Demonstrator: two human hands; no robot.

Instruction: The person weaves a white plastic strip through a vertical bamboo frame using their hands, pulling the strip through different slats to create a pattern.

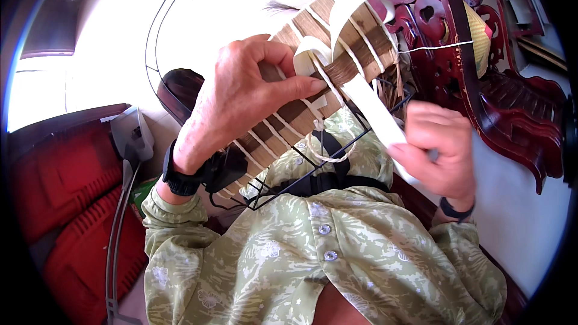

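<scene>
A panel of flat brown strips [313, 23], crossed by several pale twisted cords, slants over a black wire frame [283, 191] before my torso. My left hand [244, 87] is closed on the panel, its thumb pressed on top near a cord and its fingers partly hidden behind. A white flat band [368, 105] threads among the cords and curls in loops at the panel's upper end. Its lower stretch runs to my right hand [439, 147], which grips it between thumb and curled fingers, apart from the panel. Below the panel dangles a loop of cord [331, 159].
On the right stands a dark red carved wooden chair [460, 84]; a thin white cord [436, 47] stretches from the panel to it. Red ribbed objects [75, 174] lie at left, beside a grey metal stand [117, 235]. A thin black wire curve [150, 42] rises behind my left hand.
</scene>
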